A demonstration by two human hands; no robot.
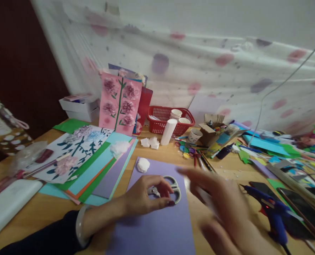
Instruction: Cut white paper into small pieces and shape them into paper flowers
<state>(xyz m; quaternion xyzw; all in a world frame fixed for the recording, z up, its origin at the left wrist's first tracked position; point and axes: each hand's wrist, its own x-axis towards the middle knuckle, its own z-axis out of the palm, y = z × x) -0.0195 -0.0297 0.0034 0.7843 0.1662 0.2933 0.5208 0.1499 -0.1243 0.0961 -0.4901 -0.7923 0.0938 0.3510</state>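
Observation:
My left hand (146, 194) is over a sheet of purple paper (157, 226), its fingers curved and the thumb tip apart from them. Through and beyond that gap I see scissors with pale handles (176, 191) lying on the paper; whether the fingers touch them I cannot tell. A white crumpled paper ball (143, 165) rests near the sheet's far left corner. Blurred by motion, my right hand (226, 205) is raised nearer the camera, right of the sheet, fingers stretched out and thumb apart, with nothing visible in it.
Coloured sheets (99, 173) and a flower picture (74, 148) lie left. A pink flower card (120, 102) stands behind them. Farther back are a red basket (157, 124), a white roll (169, 131) and a paper cup (195, 135). A blue glue gun (271, 209) and phones lie right.

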